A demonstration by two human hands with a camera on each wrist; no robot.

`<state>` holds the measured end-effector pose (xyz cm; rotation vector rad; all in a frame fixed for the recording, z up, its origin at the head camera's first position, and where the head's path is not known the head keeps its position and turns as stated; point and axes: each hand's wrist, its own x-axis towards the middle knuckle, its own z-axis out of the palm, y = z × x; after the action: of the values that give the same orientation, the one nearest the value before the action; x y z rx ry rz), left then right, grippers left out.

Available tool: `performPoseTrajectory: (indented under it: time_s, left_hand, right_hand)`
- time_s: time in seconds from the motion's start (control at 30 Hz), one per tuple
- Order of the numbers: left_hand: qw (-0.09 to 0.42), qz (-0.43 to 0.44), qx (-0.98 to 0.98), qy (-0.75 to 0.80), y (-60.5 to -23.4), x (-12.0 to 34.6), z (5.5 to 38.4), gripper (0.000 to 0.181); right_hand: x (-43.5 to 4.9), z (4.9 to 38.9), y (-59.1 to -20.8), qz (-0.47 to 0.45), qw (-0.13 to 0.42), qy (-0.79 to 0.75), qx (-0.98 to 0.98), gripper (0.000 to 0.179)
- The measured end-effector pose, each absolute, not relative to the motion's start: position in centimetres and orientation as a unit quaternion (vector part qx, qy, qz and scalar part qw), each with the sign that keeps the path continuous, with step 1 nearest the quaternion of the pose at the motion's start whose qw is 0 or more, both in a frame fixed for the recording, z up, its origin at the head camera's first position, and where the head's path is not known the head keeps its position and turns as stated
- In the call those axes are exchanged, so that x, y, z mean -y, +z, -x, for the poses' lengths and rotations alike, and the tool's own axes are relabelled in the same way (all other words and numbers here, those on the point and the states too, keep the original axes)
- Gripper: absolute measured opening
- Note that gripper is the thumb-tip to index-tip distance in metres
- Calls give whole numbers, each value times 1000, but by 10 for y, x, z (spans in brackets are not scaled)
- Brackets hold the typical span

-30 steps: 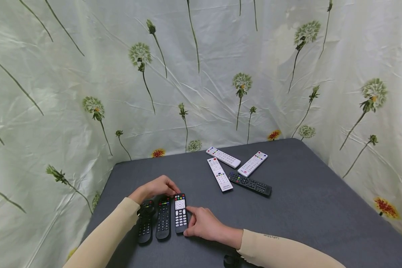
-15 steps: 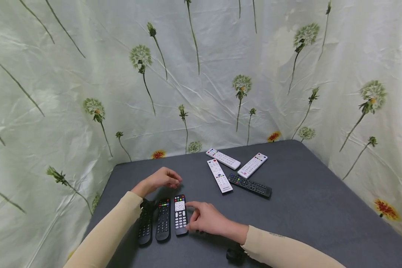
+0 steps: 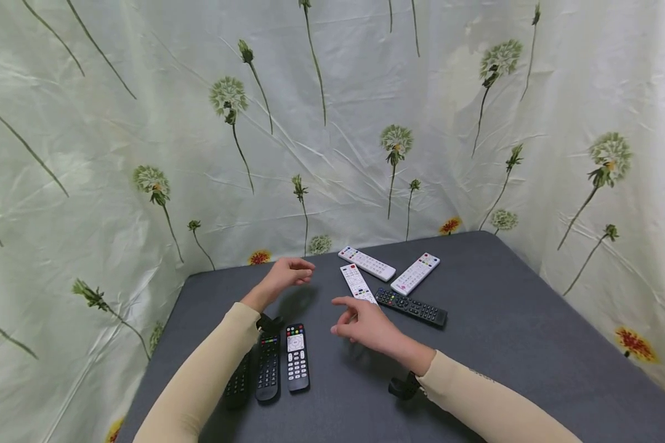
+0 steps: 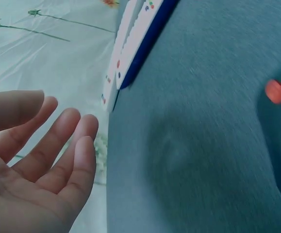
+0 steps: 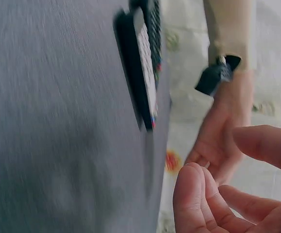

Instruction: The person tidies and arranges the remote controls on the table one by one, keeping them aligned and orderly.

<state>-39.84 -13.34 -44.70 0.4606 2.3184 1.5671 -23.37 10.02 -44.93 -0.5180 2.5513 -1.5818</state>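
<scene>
The right hand [image 3: 370, 326] is the nearer one to the long white remote [image 3: 356, 283], which lies just beyond it towards the back edge of the desk [image 3: 521, 332] — long axis slanting from that edge to the front and right, near end hidden behind the hand in the head view. That hand holds nothing, thumb and forefinger parted, and looks raised off the surface. The left hand [image 3: 286, 275], also empty with fingers loosely bent, hangs left of the remote near the back edge. Towards the left edge, a white-buttoned remote [image 3: 297, 359] lies lengthwise, apart from both hands.
</scene>
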Motion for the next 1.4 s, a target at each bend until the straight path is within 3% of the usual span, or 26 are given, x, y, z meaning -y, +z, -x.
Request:
performPoseTrajectory:
  time_s: [0.63,1.0,1.4]
  left_hand:
    - [154,-104,-780,598,-473,69,429,35]
    - [158,-70,-771,612,-491,35,431,38]
    - [140,-81,-799,579,-490,33,430,33]
  right_hand:
    - [-166,261,-477,31,-38,-471,-881,51]
    - [-171,263,-498,18,-47,-428,-903,52]
    - [-165,267,-496,26,-60,-374,-925,51]
